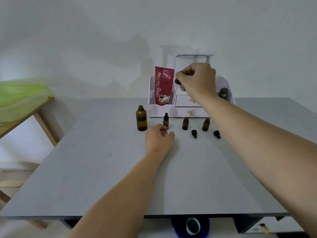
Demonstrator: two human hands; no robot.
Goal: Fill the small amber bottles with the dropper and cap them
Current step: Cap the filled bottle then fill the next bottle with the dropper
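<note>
— Amber glass first: where do the small bottles stand?

— Three in a row on the grey table (96,169), just in front of the white organizer (188,110). The capped small bottle (165,120) is at the left, the middle open bottle (185,123) and the right open bottle (206,124) follow at its 3 o'clock. A large open amber bottle (141,118) stands at the capped one's 9 o'clock.

— And the caps?

— Two black dropper caps lie on the table: one cap (194,133) at 5 o'clock of the middle bottle, the other cap (217,134) at 5 o'clock of the right one.

— The hands?

— The left hand (158,139) rests at 6 o'clock of the capped bottle, fingers loosely curled, holding nothing I can see. The right hand (197,79) is raised before the organizer, fingers pinched on a dark dropper top (177,81).

— Beyond that?

— A red Glad2Glow pouch (163,85) stands in the organizer's left compartment; a dark Kahf container (224,94) is at its right end.
</note>
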